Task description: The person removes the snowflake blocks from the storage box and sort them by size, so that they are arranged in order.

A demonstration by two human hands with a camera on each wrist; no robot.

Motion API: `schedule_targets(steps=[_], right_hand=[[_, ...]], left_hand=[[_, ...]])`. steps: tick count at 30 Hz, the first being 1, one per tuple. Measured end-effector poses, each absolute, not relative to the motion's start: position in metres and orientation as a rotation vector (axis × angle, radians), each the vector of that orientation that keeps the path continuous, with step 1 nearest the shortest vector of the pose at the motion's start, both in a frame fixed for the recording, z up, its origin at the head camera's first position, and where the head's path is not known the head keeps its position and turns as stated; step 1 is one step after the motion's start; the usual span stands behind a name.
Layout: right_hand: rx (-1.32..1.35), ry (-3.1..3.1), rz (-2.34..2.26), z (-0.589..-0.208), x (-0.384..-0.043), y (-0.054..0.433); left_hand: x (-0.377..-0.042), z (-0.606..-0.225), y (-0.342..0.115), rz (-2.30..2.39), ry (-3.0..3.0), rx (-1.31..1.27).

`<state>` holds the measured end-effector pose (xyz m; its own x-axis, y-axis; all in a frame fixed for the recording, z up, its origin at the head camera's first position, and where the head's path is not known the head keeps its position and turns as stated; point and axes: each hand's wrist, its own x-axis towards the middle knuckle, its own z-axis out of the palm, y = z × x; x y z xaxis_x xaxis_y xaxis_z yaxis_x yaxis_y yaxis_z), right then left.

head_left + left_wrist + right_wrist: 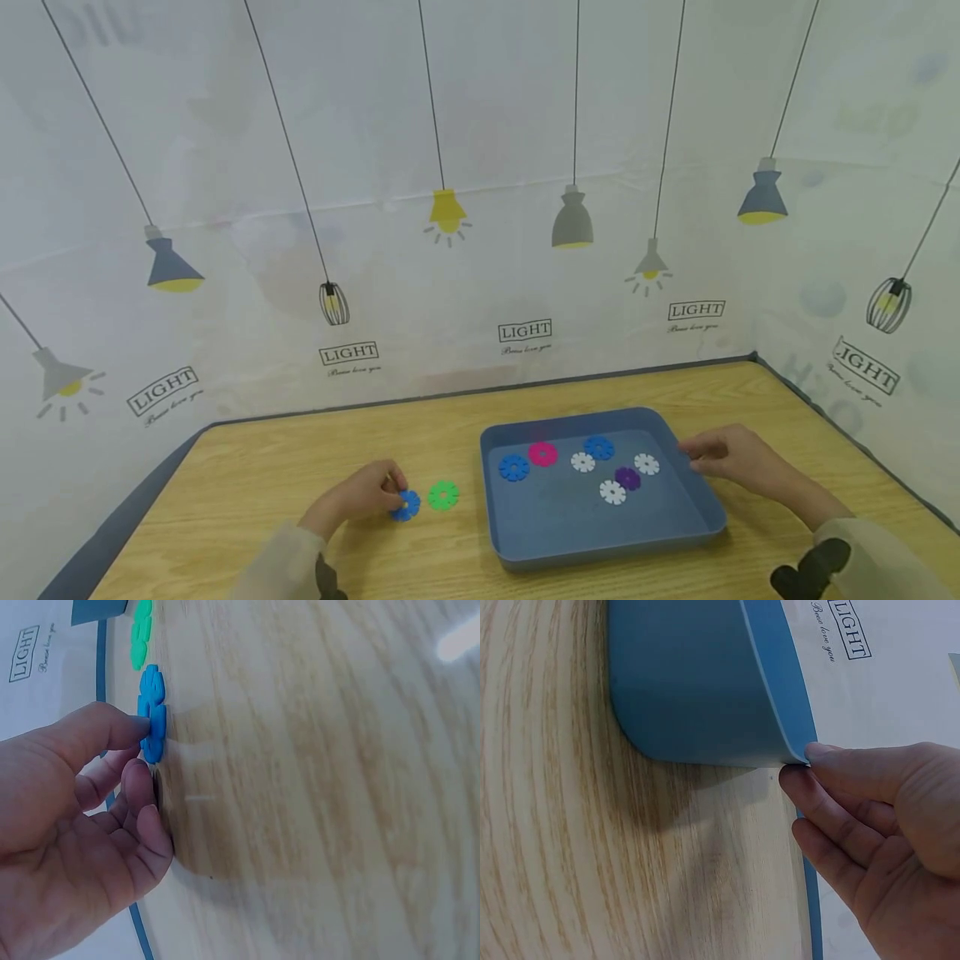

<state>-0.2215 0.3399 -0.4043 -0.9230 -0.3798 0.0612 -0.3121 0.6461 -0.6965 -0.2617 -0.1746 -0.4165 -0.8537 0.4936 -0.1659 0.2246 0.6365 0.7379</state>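
On the table left of the tray, my left hand (pixel 364 493) holds the edge of a blue snowflake disc (pixel 407 506) between thumb and fingers. In the left wrist view, the thumb tip lies on the blue disc (pixel 153 712) and the other fingers curl near the tabletop. A green snowflake disc (pixel 443 495) lies just right of it. My right hand (pixel 738 458) pinches the right rim of the blue-grey tray (pixel 592 542), thumb on top and a finger beneath, as the right wrist view shows on the tray (pixel 697 697).
Inside the tray are two blue discs, a pink disc (pixel 543 454), a purple disc (pixel 627 478) and three small white discs. The wooden table (pixel 247 475) ends at a wall sheet (pixel 480 292) printed with hanging lamps.
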Motion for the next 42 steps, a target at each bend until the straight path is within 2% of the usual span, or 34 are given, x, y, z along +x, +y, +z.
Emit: schedule_targets(steps=[24,35,42], right_hand=[[-0.602,2.774,-1.139,-0.405,-0.221,0.340],[-0.583,2.804,-1.117,-0.405,-0.220,0.338],[-0.592,2.805,-1.121,-0.404,-0.219,0.338]], left_hand=[[-0.265,-0.411,-0.162,1.030,2.631,0.543],[-0.282,-0.374,-0.075,1.039,2.599,0.931],[-0.296,-0.373,-0.028,0.717,2.611,1.021]])
